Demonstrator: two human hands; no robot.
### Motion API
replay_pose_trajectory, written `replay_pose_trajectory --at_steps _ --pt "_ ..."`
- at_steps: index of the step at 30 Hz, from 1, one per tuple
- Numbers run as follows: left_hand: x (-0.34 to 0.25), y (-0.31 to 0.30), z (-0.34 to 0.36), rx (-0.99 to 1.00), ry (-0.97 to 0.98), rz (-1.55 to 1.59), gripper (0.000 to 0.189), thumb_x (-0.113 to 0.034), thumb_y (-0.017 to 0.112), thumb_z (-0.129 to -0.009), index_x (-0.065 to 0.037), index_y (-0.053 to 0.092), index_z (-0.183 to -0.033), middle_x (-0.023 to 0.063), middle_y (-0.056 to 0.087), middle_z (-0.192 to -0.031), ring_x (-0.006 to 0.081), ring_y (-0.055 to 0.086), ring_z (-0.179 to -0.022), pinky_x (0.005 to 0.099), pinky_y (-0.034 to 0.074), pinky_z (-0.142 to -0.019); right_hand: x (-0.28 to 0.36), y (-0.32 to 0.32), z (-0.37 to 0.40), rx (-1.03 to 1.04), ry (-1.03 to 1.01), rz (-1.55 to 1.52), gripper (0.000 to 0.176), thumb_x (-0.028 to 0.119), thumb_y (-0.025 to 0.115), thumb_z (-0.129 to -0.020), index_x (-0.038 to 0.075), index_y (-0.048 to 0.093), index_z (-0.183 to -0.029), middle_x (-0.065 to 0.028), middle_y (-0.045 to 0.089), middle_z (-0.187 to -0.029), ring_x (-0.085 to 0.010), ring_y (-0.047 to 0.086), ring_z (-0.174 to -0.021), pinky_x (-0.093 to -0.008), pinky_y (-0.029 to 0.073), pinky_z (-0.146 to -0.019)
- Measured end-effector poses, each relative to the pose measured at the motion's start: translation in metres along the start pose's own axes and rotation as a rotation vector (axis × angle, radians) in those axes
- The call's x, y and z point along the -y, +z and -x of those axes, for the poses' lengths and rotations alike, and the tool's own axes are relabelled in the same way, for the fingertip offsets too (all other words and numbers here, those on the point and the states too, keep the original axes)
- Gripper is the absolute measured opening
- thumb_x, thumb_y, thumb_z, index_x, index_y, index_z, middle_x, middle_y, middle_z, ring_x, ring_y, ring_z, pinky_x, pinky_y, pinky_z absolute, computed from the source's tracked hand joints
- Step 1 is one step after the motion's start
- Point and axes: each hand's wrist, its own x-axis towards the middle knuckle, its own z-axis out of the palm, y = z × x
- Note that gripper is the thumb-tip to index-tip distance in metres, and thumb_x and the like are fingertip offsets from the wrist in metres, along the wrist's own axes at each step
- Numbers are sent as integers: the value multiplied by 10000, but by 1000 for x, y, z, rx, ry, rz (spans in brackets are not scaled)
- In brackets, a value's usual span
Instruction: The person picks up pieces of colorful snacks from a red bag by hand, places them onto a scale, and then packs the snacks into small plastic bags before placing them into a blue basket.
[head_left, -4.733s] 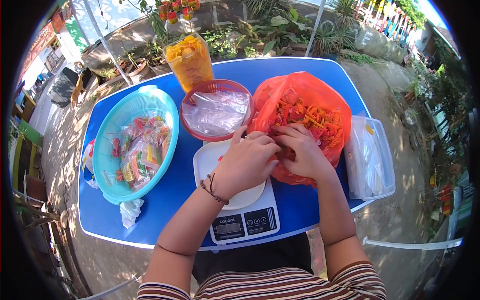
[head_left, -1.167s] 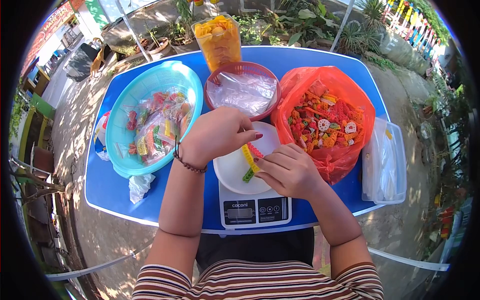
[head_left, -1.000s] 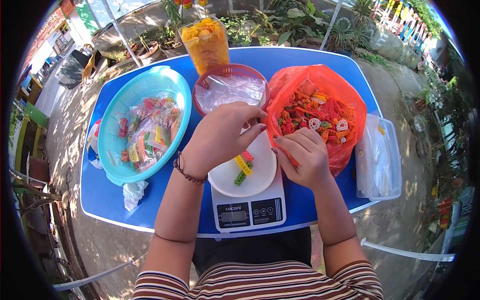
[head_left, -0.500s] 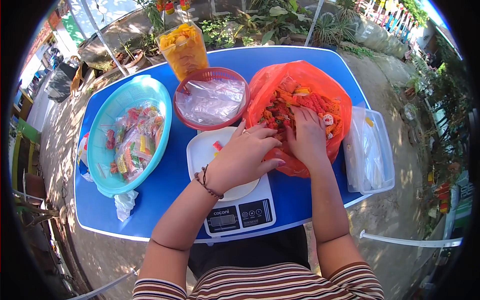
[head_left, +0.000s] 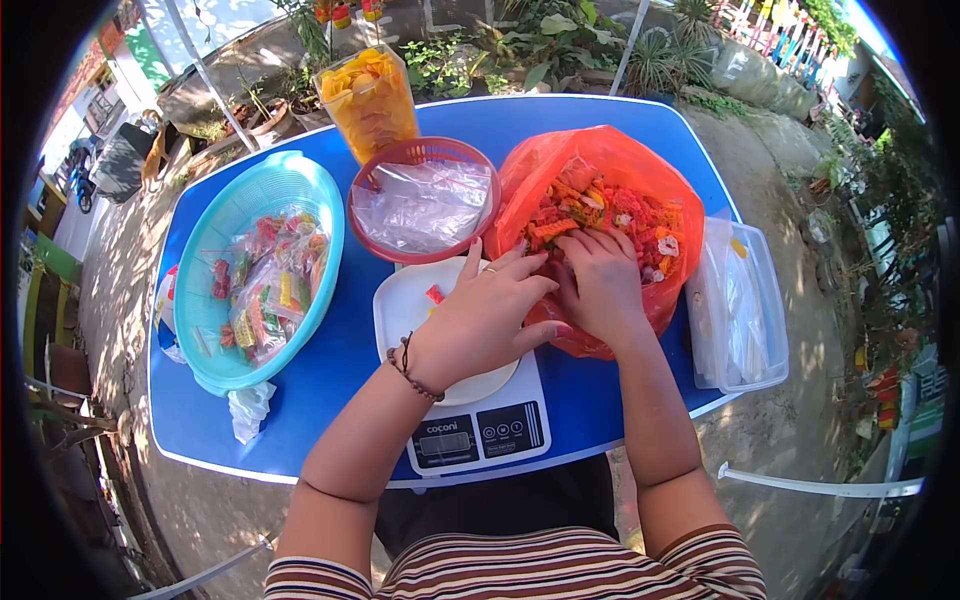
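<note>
An orange-red plastic bag lies open on the blue table, full of red, orange and green curly pieces. My right hand reaches into the bag, its fingertips down among the pieces, so what it grips is hidden. Over the white scale hovers my left hand, fingers spread beside the bag's left edge and holding nothing. Partly under this hand, a round plate rests on the scale, and a small red piece shows near its upper left.
At the left stands a turquoise basket with filled clear packets. A red basket holds clear plastic bags, with a container of yellow chips behind it. On the right is a clear box with plastic inside.
My right hand has shifted slightly left and toward me within the bag, and more of the pieces show behind it. My left hand has barely moved.
</note>
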Motion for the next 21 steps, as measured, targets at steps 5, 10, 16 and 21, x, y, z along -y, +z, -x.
replay_pose_trajectory --at_steps 5,10,16,21 --pt "-2 2 -1 -2 -20 -29 415 -405 689 -941 -105 657 -1226 192 515 -1482 379 385 -1453 651 137 -1213 6 -9 1 6 -40 -144 205 151 695 -810 67 701 -996 -135 718 -987 -295 670 -1002 -446 471 -942" --pt "-3 0 1 22 -24 -36 416 -404 695 -935 -100 658 -1218 193 513 -1484 379 375 -1460 671 131 -1204 -3 -31 -1 69 298 -343 78 106 651 -793 79 682 -860 -120 690 -867 -306 653 -844 -422 506 -830" --pt "-6 2 2 18 -8 -68 427 -400 697 -931 -94 660 -1225 189 514 -1481 375 371 -1463 683 134 -1198 -36 -10 -1 -303 227 148 237 137 655 -823 82 709 -1046 -87 671 -1141 -294 596 -1121 -458 462 -950" --pt "-7 6 2 25 -4 -77 450 -413 691 -932 -85 656 -1237 190 524 -1467 374 371 -1463 686 126 -1197 -38 6 7 -147 170 197 391 157 658 -831 115 684 -1219 -74 612 -1295 -292 538 -1224 -494 393 -1039"
